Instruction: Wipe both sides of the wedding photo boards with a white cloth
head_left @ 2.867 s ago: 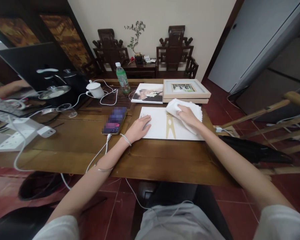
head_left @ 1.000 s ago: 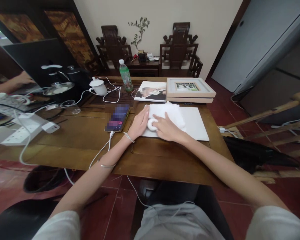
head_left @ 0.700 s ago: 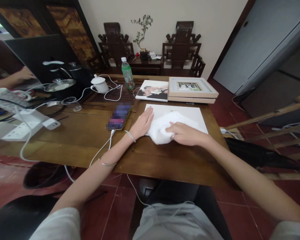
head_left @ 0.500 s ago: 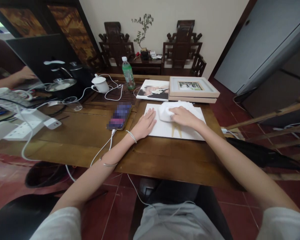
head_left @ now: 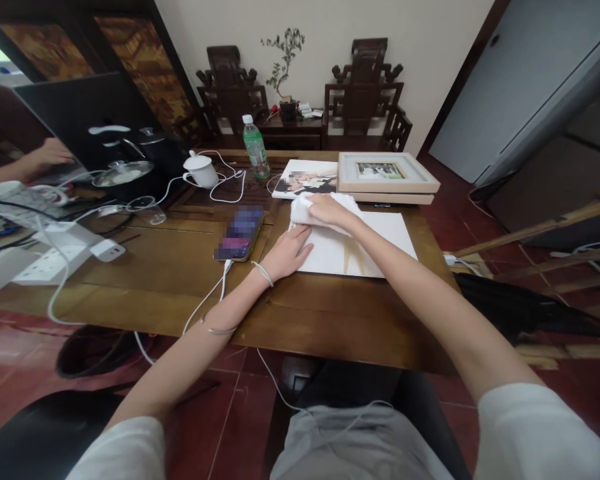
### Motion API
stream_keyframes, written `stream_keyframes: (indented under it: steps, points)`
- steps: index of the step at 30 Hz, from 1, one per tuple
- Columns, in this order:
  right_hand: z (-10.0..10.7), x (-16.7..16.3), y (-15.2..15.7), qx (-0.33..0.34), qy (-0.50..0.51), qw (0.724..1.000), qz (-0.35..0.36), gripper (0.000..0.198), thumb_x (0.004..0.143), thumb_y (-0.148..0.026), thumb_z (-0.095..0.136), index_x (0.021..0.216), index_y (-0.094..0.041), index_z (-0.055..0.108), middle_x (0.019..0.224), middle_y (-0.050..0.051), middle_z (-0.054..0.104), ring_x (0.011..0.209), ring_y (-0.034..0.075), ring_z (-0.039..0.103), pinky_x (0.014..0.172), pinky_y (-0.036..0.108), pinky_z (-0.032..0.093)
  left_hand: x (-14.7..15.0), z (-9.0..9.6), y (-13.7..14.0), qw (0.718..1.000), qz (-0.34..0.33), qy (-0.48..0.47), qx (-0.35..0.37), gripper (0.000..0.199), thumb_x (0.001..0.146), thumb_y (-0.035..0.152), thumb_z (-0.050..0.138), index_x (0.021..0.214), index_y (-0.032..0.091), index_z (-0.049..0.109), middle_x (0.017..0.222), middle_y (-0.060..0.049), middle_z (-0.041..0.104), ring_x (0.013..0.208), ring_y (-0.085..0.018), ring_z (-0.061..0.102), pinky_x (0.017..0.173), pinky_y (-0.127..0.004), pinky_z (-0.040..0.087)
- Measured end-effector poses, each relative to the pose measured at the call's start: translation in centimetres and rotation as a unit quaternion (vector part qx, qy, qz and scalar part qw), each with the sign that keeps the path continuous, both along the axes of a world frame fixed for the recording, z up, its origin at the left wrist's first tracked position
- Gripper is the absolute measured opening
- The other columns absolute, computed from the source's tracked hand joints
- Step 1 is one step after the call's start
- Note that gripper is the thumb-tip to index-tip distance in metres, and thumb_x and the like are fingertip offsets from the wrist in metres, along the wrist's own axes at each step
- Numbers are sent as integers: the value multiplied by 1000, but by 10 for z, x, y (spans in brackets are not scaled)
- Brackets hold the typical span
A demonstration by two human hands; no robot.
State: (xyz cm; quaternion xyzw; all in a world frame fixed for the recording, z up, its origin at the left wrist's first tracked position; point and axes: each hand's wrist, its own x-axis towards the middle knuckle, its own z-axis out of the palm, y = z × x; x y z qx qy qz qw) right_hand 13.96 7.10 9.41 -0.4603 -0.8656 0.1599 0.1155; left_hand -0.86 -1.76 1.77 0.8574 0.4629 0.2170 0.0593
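A white board (head_left: 380, 235) with a pale brown, two-pronged shape on it lies flat on the wooden table. My left hand (head_left: 289, 252) rests with fingers stretched out on the board's left edge. Folded under my right hand (head_left: 327, 209) is a white cloth (head_left: 300, 209), gripped and pressed over the board's upper left part. The cloth hides that corner, and its right end spreads out behind my wrist. Just behind the board lie a photo print (head_left: 305, 179) and a light wood picture frame (head_left: 387, 167) stacked on another.
Left of my hand a charging phone (head_left: 241, 233) lies on the table (head_left: 180, 293). Beyond are a green bottle (head_left: 256, 148), a lidded white cup (head_left: 200, 171), a clear cup (head_left: 147, 209), cables and a power strip (head_left: 55, 257). Another person's hand (head_left: 53, 155) is at a laptop.
My right hand has slid the cloth left across the board to its upper left corner, close to my left hand. My left hand stays in place.
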Motion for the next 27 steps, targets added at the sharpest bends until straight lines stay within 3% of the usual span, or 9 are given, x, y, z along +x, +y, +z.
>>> stream_keyframes:
  steps: [6, 9, 12, 16, 20, 23, 27]
  points:
    - [20, 84, 0, -36, -33, 994, -97, 20, 68, -17, 46, 80, -16, 62, 99, 14, 71, 86, 28, 60, 74, 34, 43, 0, -5, 1, 1000, 14, 6, -4, 47, 99, 33, 38, 137, 8, 48, 151, -20, 45, 144, -29, 39, 120, -46, 32]
    - [15, 132, -10, -14, -14, 986, -168, 14, 67, -20, 47, 75, -18, 58, 98, 13, 69, 89, 30, 59, 75, 37, 43, 0, -6, 2, 1000, 12, 3, -5, 47, 99, 33, 38, 137, 9, 48, 151, -20, 45, 144, -29, 38, 120, -47, 32]
    - [5, 164, -42, 11, 4, 987, -160, 4, 67, -22, 45, 67, -22, 49, 85, 11, 66, 84, 29, 58, 74, 39, 42, 0, -7, 2, 1000, 16, 8, -7, 48, 99, 33, 37, 137, 6, 48, 151, -21, 45, 145, -29, 38, 120, -45, 31]
    - [2, 182, -108, -14, 4, 996, -87, 14, 70, -24, 43, 59, -27, 35, 65, 6, 54, 70, 26, 52, 68, 40, 39, 0, -7, 2, 999, 26, 17, -17, 49, 99, 35, 36, 140, 10, 46, 154, -18, 42, 146, -29, 36, 119, -48, 32]
    - [12, 192, -150, -108, -18, 994, 6, 10, 69, -25, 45, 60, -28, 41, 66, 4, 56, 70, 26, 53, 73, 41, 39, 0, -5, 1, 999, 27, 23, -21, 50, 99, 34, 36, 140, 8, 46, 153, -20, 42, 146, -30, 35, 120, -49, 31]
    - [16, 197, -146, -142, -7, 990, 21, 7, 69, -26, 46, 62, -25, 45, 71, 4, 59, 75, 25, 55, 76, 40, 40, 1, -4, 1, 999, 29, 24, -26, 51, 99, 33, 35, 140, 6, 46, 153, -21, 41, 146, -31, 35, 119, -51, 31]
    - [10, 191, -103, -98, 28, 994, -33, 9, 68, -27, 46, 65, -22, 52, 77, 4, 63, 83, 27, 57, 77, 37, 42, -1, -5, 2, 999, 28, 22, -29, 51, 99, 35, 35, 140, 6, 46, 154, -21, 41, 146, -31, 35, 119, -50, 31]
